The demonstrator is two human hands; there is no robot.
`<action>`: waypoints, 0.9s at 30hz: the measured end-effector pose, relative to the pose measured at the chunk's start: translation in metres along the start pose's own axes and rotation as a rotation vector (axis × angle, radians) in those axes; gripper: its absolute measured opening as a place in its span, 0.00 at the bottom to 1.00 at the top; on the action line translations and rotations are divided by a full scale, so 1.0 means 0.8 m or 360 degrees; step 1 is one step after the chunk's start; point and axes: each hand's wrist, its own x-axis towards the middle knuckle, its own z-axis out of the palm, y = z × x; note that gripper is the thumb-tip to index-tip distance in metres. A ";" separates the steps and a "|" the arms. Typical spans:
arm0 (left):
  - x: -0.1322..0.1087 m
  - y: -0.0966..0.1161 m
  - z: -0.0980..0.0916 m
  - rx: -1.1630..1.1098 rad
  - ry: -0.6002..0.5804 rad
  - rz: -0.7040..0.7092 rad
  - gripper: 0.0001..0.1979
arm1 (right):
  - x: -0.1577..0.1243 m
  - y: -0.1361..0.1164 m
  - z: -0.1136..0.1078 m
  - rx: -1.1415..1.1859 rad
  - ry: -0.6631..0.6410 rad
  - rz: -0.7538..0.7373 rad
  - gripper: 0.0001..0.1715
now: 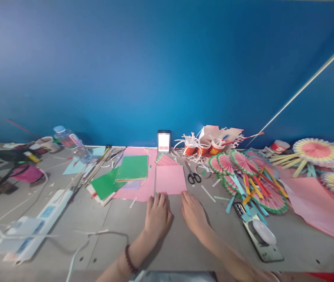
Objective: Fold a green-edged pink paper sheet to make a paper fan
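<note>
A pink square sheet of paper [171, 179] lies flat on the grey table in front of me. My left hand [158, 211] is at its near left corner, fingers bent together over the edge. At the near right corner my right hand [194, 211] has its fingertips closed on the paper. What the undersides of the fingers do is hidden. Just beyond the sheet lies a pink-and-white pleated strip of paper [166, 159]. Black-handled scissors [194, 178] rest right of the sheet. Green paper squares [132, 168] lie to its left, on a larger pink sheet [152, 176].
A lit phone [164, 141] leans on the blue wall. Red cups [216, 146] hold paper strips and pens. Pleated paper fans [243, 162] are heaped at right, near a phone [259, 239] bearing a white mouse [263, 232]. Left are a bottle [74, 143] and power strip [43, 223].
</note>
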 end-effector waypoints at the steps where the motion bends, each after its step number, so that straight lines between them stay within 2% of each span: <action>1: 0.000 0.000 -0.001 -0.0002 -0.0007 -0.0003 0.26 | -0.002 0.001 0.002 0.0009 0.0020 0.0005 0.26; 9: 0.003 -0.009 -0.003 0.0008 0.0045 0.0076 0.24 | 0.002 0.009 -0.011 0.0118 0.0064 -0.0055 0.24; 16: 0.011 -0.018 0.002 0.0086 0.0114 0.0098 0.19 | 0.025 0.025 -0.016 0.0327 -0.0002 -0.0027 0.12; 22: 0.043 -0.049 -0.013 -0.0063 -0.0070 0.0185 0.14 | 0.049 0.045 -0.005 0.0569 -0.0006 0.0016 0.08; 27: 0.058 -0.075 -0.013 -0.0182 -0.0136 0.0457 0.11 | 0.048 0.052 0.008 0.0557 0.0159 -0.0074 0.10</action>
